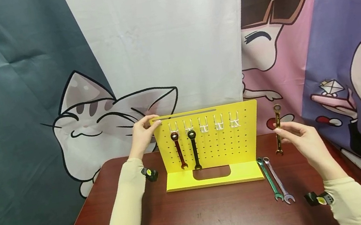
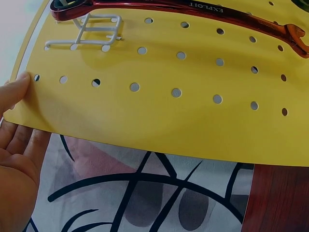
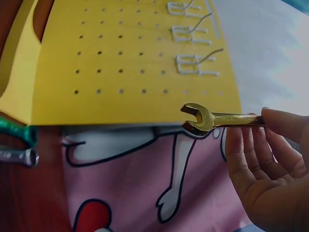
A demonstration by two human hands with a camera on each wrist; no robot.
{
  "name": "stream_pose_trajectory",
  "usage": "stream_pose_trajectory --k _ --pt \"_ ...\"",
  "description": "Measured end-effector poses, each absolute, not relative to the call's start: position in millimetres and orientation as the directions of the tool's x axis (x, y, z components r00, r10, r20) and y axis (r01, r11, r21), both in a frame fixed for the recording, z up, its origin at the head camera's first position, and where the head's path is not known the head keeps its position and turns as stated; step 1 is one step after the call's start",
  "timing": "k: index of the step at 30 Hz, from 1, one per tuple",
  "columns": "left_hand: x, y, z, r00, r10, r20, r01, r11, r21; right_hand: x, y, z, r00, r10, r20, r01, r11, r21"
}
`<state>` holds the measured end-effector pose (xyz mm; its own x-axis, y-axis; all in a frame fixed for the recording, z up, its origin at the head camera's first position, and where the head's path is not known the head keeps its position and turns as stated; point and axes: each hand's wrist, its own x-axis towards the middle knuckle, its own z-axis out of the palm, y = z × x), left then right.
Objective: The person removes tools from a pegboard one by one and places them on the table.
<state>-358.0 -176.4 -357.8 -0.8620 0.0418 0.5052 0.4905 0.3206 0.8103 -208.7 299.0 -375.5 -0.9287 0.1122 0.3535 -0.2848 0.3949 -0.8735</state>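
I see the left hand (image 1: 142, 133) pinch the top left corner of the yellow board (image 1: 221, 151) near the surface's (image 1: 213, 216) far edge. Next, three bare white hooks (image 1: 235, 123) sit left of the gold wrench (image 1: 279, 143), the last one nearer the right hand (image 1: 304, 140). Near the surface's far right corner, its fingers pinch the wrench almost upright, ring up, open end down.

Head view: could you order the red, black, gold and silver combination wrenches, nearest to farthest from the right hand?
1. Gold wrench: in the right hand
2. Silver wrench: lying right of the pegboard
3. Black wrench: hanging, second from left
4. Red wrench: hanging leftmost
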Motion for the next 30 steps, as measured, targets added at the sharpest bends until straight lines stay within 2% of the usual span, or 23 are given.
stream_pose_trajectory --k 13,30 --pt "-360.0 -176.4 -361.2 -0.868 0.05 0.494 0.485 0.298 0.822 -209.7 322.3 -406.5 -0.954 0.115 0.275 -0.215 0.375 -0.902" --pt "-359.0 -176.3 -358.1 -0.866 0.055 0.498 0.49 0.299 0.819 -206.5 338.6 -440.1 -0.989 0.113 0.096 -0.03 0.481 -0.876"
